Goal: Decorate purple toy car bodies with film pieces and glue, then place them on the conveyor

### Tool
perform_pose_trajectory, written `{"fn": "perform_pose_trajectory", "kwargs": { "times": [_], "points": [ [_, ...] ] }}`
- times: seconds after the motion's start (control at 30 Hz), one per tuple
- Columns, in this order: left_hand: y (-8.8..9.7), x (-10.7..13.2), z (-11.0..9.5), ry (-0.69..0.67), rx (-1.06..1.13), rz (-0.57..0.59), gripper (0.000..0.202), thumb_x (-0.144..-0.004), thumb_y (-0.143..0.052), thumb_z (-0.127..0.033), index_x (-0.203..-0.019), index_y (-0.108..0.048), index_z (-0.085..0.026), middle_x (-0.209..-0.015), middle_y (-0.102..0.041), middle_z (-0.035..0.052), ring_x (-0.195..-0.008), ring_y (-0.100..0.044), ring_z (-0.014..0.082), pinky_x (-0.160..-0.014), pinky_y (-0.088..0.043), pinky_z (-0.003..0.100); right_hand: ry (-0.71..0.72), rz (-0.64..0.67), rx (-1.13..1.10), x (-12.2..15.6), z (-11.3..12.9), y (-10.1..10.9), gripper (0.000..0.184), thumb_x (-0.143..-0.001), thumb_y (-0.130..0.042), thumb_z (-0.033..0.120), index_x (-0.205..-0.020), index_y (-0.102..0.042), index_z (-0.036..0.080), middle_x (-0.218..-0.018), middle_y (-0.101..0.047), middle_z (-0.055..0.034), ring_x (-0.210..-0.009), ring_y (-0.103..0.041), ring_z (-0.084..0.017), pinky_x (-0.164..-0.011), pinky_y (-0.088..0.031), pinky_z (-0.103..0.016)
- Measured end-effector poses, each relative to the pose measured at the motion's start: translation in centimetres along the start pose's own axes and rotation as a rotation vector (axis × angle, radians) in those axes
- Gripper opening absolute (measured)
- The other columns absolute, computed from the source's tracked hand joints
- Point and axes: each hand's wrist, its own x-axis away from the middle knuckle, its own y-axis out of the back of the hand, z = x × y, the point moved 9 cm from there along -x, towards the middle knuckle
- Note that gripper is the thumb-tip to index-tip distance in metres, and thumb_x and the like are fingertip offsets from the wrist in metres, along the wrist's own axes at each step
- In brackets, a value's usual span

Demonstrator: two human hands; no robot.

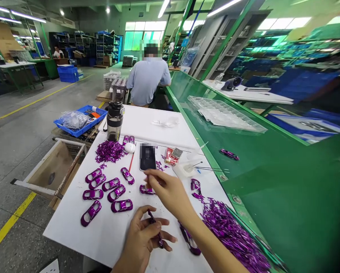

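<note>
My left hand (pixel 143 237) rests low on the white table (pixel 107 227), its thumb and fingers pinched on a small dark purple strip (pixel 155 226). My right hand (pixel 167 189) reaches forward across the table, fingers curled, their tips at a shiny purple toy-car shell (pixel 145 189) lying just below a black phone (pixel 147 156). Several more purple car shells (pixel 107 191) lie in rows to the left. Another purple shell (pixel 190 240) lies under my right forearm.
A heap of purple trim pieces (pixel 232 235) sits at the right, a smaller heap (pixel 109 151) near a dark water bottle (pixel 114 120). A green conveyor (pixel 244 144) carries clear trays (pixel 223 113) and one purple shell (pixel 229 154). A person (pixel 147 77) sits ahead. A blue crate (pixel 80 119) stands left.
</note>
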Motion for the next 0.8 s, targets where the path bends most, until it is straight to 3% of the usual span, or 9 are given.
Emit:
{"fn": "perform_pose_trajectory", "kwargs": {
  "times": [0.13,0.2,0.3,0.43,0.5,0.57,0.67,0.73,0.8],
  "points": [
    [0.0,0.3,0.0,0.015,-0.012,0.049,0.067,-0.072,-0.092,-0.039,-0.121,-0.052,-0.018,-0.108,-0.075,0.0155,-0.069,-0.074,0.0206,-0.057,-0.049,0.025,-0.057,0.004,-0.336,9.1,-3.7,2.1,0.042,-0.108,-0.058,0.057,-0.111,-0.074,0.018,-0.081,-0.073,-0.0057,-0.068,-0.072,-0.027,-0.061,-0.063,-0.033],
    [-0.1,0.4,0.5,0.045,-0.064,0.091,0.064,-0.074,-0.092,-0.038,-0.121,-0.054,-0.017,-0.11,-0.076,0.0167,-0.067,-0.074,0.0198,-0.057,-0.049,0.026,-0.068,-0.009,-0.336,12.2,-5.3,2.4,0.036,-0.109,-0.062,0.055,-0.118,-0.073,0.021,-0.087,-0.075,-0.0051,-0.067,-0.073,-0.025,-0.06,-0.063,-0.03],
    [-0.5,0.5,1.2,0.073,-0.156,0.159,0.06,-0.074,-0.092,-0.037,-0.12,-0.058,-0.018,-0.113,-0.076,0.0181,-0.068,-0.075,0.021,-0.056,-0.049,0.025,0.045,-0.082,-0.123,14.6,-5.8,2.8,0.02,-0.111,-0.06,0.033,-0.128,-0.068,0.026,-0.103,-0.076,-0.0046,-0.081,-0.076,-0.024,-0.07,-0.064,-0.028],
    [-0.9,0.7,1.3,0.089,-0.24,0.175,0.055,-0.078,-0.09,-0.037,-0.12,-0.06,-0.018,-0.114,-0.075,0.0181,-0.07,-0.075,0.0216,-0.058,-0.051,0.026,0.22,-0.169,0.151,15.7,-4.4,2.5,0.039,-0.102,-0.042,0.006,-0.129,-0.067,0.019,-0.1,-0.075,-0.0099,-0.08,-0.077,-0.027,-0.067,-0.067,-0.032],
    [-0.9,0.9,1.2,0.105,-0.267,0.145,0.054,-0.079,-0.09,-0.037,-0.121,-0.061,-0.018,-0.112,-0.075,0.0175,-0.07,-0.075,0.0213,-0.059,-0.051,0.026,0.216,-0.158,0.256,15.7,-4.0,2.2,0.05,-0.093,-0.034,0.0,-0.129,-0.068,0.011,-0.096,-0.074,-0.0135,-0.076,-0.076,-0.03,-0.062,-0.067,-0.038],
    [-1.0,1.1,1.0,0.101,-0.304,0.127,0.054,-0.079,-0.09,-0.036,-0.121,-0.062,-0.018,-0.112,-0.075,0.0168,-0.072,-0.075,0.0209,-0.061,-0.053,0.027,0.191,-0.152,0.277,15.5,-3.6,2.5,0.049,-0.093,-0.033,0.001,-0.123,-0.071,0.006,-0.093,-0.074,-0.016,-0.073,-0.076,-0.032,-0.058,-0.067,-0.04],
    [-0.9,1.1,0.4,0.019,-0.365,0.074,0.051,-0.082,-0.088,-0.036,-0.123,-0.062,-0.019,-0.118,-0.075,0.0163,-0.082,-0.077,0.0231,-0.07,-0.058,0.031,0.099,-0.236,0.102,14.8,-3.5,4.5,0.03,-0.105,-0.049,0.015,-0.12,-0.075,0.011,-0.098,-0.077,-0.0132,-0.073,-0.076,-0.029,-0.062,-0.068,-0.036],
    [-0.3,1.1,0.0,-0.047,-0.411,0.011,0.051,-0.085,-0.085,-0.036,-0.126,-0.06,-0.021,-0.124,-0.074,0.0159,-0.093,-0.078,0.0256,-0.08,-0.061,0.035,0.012,-0.326,-0.077,14.4,-3.8,5.6,0.02,-0.105,-0.065,0.025,-0.12,-0.077,0.018,-0.11,-0.077,-0.0091,-0.081,-0.077,-0.026,-0.071,-0.068,-0.032],
    [0.1,1.0,-0.1,-0.089,-0.451,-0.033,0.054,-0.086,-0.085,-0.037,-0.13,-0.058,-0.021,-0.126,-0.073,0.0155,-0.104,-0.077,0.0272,-0.089,-0.061,0.038,-0.048,-0.347,-0.253,13.9,-4.0,5.0,0.017,-0.104,-0.069,0.027,-0.116,-0.078,0.022,-0.115,-0.076,-0.0064,-0.09,-0.076,-0.026,-0.079,-0.067,-0.032]
  ]
}}
